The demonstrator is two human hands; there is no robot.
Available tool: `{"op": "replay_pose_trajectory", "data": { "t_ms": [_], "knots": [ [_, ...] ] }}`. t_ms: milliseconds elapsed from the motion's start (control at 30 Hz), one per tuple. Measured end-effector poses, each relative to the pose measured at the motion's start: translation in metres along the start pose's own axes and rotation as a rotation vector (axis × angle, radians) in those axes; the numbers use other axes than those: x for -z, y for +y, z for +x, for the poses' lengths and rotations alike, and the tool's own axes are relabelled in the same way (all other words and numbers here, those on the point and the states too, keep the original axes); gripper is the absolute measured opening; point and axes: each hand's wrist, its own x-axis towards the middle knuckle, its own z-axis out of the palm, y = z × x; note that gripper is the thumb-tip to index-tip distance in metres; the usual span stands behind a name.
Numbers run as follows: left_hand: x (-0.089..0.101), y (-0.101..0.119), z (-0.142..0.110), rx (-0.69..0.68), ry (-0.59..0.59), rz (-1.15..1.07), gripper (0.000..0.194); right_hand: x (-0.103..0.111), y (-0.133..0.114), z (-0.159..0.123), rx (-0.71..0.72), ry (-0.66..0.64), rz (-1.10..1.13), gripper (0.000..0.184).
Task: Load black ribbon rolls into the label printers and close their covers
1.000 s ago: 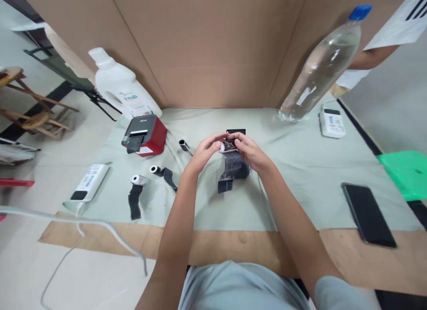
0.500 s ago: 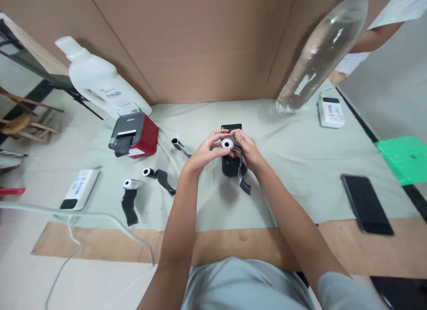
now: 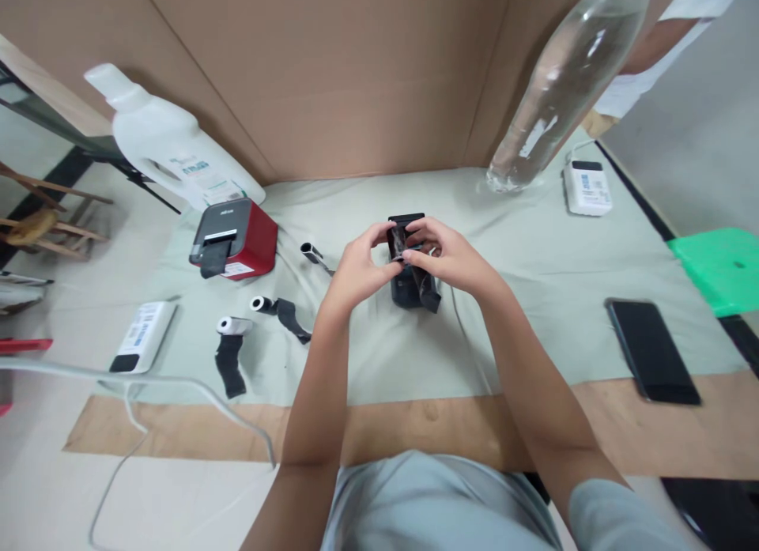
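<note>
Holding a dark roll [image 3: 398,239] in the middle of the table [image 3: 415,424], right at the black device [image 3: 405,292]. Pinching the roll between the thumb and fingers of the right hand [image 3: 442,253]. Curving the fingers of the left hand [image 3: 370,260] around the other side, thumb close to the right thumb; impossible to tell whether clasping the roll or merely touching it. Hard to tell, too, whether in the device or just above it with the roll. Below the roll, a loose dark strip [image 3: 429,298] over the device's right side. From near the device toward the near edge, a thin cable [image 3: 468,337].

Between the left forearm and the table's left edge, three small rolls: a far roll [image 3: 311,252], a middle roll [image 3: 262,304] and a near roll [image 3: 233,326], the last two with dark tails spread on the cloth [image 3: 379,369]. Toward the far left corner, a red printer [image 3: 259,239] with a dark strip out of its front, and just behind it a white jug [image 3: 178,156]. By the left edge, a white box [image 3: 142,336] with a cable.

At the far edge, right of the middle, a clear bottle [image 3: 563,100] in front of the cardboard [image 3: 332,84]. By the far right corner, a second white box [image 3: 588,189]. Toward the near right corner, a phone [image 3: 652,349], partly off the cloth. Past the right edge, a green stool [image 3: 715,268]; beyond the cardboard, another person's arm [image 3: 661,45].
</note>
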Motion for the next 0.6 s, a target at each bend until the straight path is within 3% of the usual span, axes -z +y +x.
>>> {"op": "replay_pose_trajectory", "data": {
  "t_ms": [233, 333, 467, 600],
  "knots": [
    [-0.014, 0.005, -0.003, -0.076, 0.05, 0.15, 0.071, -0.009, -0.001, -0.001, 0.032, 0.095, -0.108, 0.051],
    [-0.018, 0.004, -0.004, -0.091, 0.102, 0.242, 0.074, -0.013, -0.005, -0.001, 0.023, 0.134, -0.2, 0.04],
    [-0.022, 0.013, -0.01, -0.066, 0.107, 0.381, 0.072, -0.021, -0.013, -0.003, -0.022, 0.25, -0.485, 0.021],
    [-0.024, 0.027, -0.017, -0.067, 0.106, 0.485, 0.071, -0.024, -0.021, -0.007, -0.038, 0.191, -0.5, 0.011]
  ]
}}
